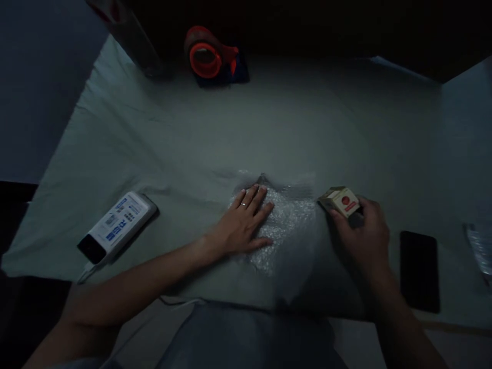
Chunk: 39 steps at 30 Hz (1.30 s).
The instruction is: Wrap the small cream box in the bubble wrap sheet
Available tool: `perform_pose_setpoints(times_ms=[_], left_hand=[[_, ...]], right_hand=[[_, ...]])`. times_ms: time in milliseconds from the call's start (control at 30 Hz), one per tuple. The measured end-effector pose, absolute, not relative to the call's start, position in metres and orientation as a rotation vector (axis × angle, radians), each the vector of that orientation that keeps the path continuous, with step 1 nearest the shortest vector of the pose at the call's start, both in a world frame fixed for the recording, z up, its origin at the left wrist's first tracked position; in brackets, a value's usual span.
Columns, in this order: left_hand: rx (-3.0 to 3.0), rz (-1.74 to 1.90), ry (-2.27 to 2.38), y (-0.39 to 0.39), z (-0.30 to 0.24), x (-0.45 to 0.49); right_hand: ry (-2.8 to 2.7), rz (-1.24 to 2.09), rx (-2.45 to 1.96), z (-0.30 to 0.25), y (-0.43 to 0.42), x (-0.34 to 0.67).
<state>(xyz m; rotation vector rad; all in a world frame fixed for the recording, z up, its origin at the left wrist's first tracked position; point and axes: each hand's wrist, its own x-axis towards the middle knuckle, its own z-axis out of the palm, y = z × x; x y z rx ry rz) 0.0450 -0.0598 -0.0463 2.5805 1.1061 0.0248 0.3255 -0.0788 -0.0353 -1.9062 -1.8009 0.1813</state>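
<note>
My left hand [243, 221] lies flat, fingers stretched out, on a sheet of bubble wrap [290, 220] spread on the pale cloth-covered table [269, 128]. A ring shows on one finger. To the right of the wrap, my right hand [363, 233] is closed around a small cardboard box with a red round label [342, 201], which sits at the wrap's right edge. The scene is dim.
A white power bank with blue print [117, 225] lies at the left with a cable at its near end. A black phone [419, 269] lies at the right near the table's front edge. An orange tape dispenser [209, 54] stands at the back. Something shiny [480, 246] shows at the far right.
</note>
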Motion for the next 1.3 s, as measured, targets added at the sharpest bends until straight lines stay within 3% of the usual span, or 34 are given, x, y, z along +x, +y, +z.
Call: perform_pose_setpoints(times_ms=[200, 300, 367, 433, 600, 967, 1300], left_hand=[[2.523, 0.069, 1.167, -0.060, -0.041, 0.053], [2.544, 0.072, 1.212, -0.057, -0.040, 0.056], [2.574, 0.064, 1.247, -0.054, -0.041, 0.058], [2.603, 0.060, 1.281, -0.049, -0.044, 0.060], [2.603, 0.114, 1.386, -0.037, -0.056, 0.060], [2.419, 0.199, 1.570, -0.032, -0.055, 0.053], [2.619, 0.061, 1.091, -0.083, -0.042, 0.042]], right_hand=[[-1.838, 0.173, -1.934, -0.018, -0.067, 0.329], [-1.948, 0.105, -1.683, 0.010, -0.070, 0.292], [-2.283, 0.244, -1.411, 0.013, -0.069, 0.263], [-2.466, 0.330, -1.293, 0.001, -0.062, 0.241], [-2.545, 0.357, -1.515, -0.042, -0.041, 0.229], [-2.317, 0.483, -1.498, -0.052, -0.040, 0.245], [-2.661, 0.401, -1.379, -0.044, -0.079, 0.270]])
